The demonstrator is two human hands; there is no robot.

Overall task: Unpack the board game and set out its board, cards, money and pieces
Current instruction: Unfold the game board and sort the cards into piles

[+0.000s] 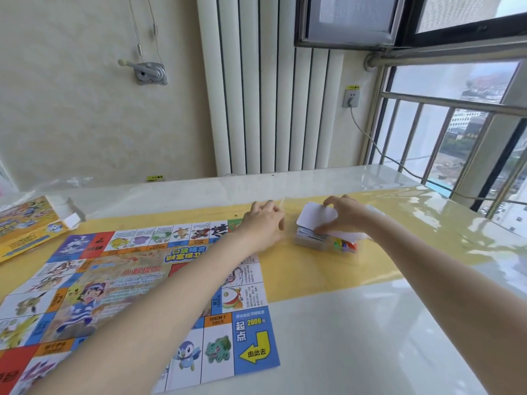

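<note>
Nearest me, the game board (137,295) lies unfolded and flat on the worktop (356,337), covering its left part. Its blue start square with the yellow arrow sits at the near right corner, and a row of creature squares runs along the far edge. My left forearm crosses over the board from the lower left, and my right forearm comes in from the lower right over bare white worktop.

Further out, a yellow mat (313,269) runs across the worktop under a clear cover, and the board's far half lies on it. My left hand (263,223) rests palm down at the board's far right corner, fingers loosely spread and holding nothing, just beside the small clear pack (322,240) that sits on the mat. My right hand (346,215) is over that pack, its fingers curled and pinching a white card (316,216) tilted up above it. Inside the pack I see a stack of cards (310,233) on the left and small coloured pieces (345,246) on the right, red, green and yellow; I cannot tell them apart further.

At the far left edge the yellow game box (25,223) lies with its flap open, well apart from the pack. Behind the worktop stand a white radiator (262,95), a wall socket (351,98) with a cable plugged in, and a window with a metal railing (445,109).
</note>
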